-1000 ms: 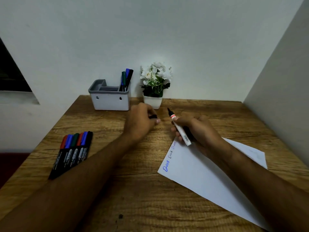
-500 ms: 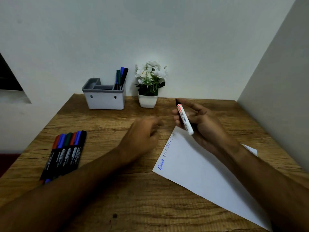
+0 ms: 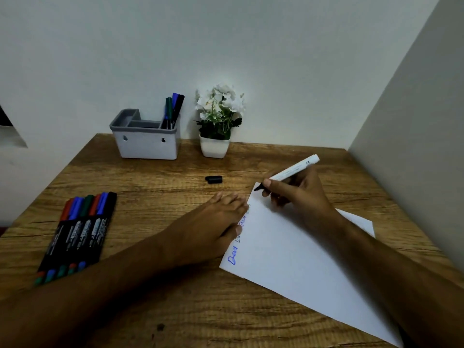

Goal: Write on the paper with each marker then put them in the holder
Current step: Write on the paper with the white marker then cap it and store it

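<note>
My right hand grips a white-bodied black marker, uncapped, its tip at the far left corner of the white paper. My left hand lies flat with straight fingers, pressing on the paper's left edge beside several written words. The marker's black cap lies on the table beyond my left hand. A row of several capped markers lies at the left. The grey-and-white holder stands at the back with three markers upright in its right compartment.
A white pot with white flowers stands right of the holder against the back wall. A side wall closes the table's right side. The wooden table shows bare wood between holder and paper.
My left hand put the cap down on the table and came back flat onto the paper's edge. My right hand turned the marker over and lowered its tip to the paper's corner.
</note>
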A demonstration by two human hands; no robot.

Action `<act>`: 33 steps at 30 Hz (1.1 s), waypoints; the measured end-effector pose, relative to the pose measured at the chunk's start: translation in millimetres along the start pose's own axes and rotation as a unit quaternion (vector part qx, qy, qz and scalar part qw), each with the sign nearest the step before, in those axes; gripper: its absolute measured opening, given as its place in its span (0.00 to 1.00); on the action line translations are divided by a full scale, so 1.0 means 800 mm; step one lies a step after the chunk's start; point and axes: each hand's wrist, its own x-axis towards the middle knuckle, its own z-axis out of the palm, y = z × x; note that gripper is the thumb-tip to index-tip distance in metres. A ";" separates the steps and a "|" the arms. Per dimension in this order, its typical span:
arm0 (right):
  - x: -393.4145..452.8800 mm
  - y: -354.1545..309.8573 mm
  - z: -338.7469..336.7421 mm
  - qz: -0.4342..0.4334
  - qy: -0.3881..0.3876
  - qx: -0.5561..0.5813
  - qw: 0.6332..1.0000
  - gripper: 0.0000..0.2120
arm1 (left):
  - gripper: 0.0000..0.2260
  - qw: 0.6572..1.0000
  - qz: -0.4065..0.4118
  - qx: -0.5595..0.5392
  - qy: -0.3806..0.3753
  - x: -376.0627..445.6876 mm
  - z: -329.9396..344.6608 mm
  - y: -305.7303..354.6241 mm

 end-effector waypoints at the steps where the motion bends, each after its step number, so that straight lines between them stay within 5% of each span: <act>1: -0.001 0.002 0.001 0.001 -0.012 -0.012 1.000 0.02 | 0.25 1.000 0.000 -0.001 -0.003 -0.002 -0.001 0.000; 11: 0.015 0.015 0.002 -0.039 -0.081 -0.112 0.990 0.05 | 0.33 1.000 0.012 0.015 -0.001 -0.008 0.002 -0.003; 33: 0.019 0.024 0.009 -0.088 -0.099 -0.187 0.973 0.09 | 0.25 1.000 -0.008 0.029 -0.003 -0.009 -0.003 0.004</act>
